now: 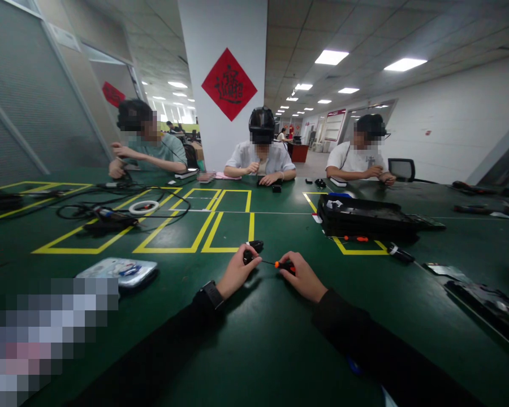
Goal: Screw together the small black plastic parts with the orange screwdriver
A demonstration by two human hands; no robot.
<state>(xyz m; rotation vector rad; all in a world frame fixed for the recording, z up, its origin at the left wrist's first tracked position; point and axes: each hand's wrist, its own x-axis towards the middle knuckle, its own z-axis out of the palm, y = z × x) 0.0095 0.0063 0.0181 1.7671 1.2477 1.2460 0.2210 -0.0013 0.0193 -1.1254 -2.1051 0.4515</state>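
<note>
The right hand (299, 274) is closed round the orange-and-black screwdriver (287, 267), its shaft pointing at the left hand (237, 271). Left of the screwdriver, the left hand curls its fingers on a small black part (248, 257), probably a plug, over the green surface (254, 322). The black tray (365, 215) lies beyond the screwdriver, to its right.

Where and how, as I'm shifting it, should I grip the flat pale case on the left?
Probably pinch the flat pale case by its right end, coming from the right: it lies flat, and that rounded end is unobstructed.
</note>
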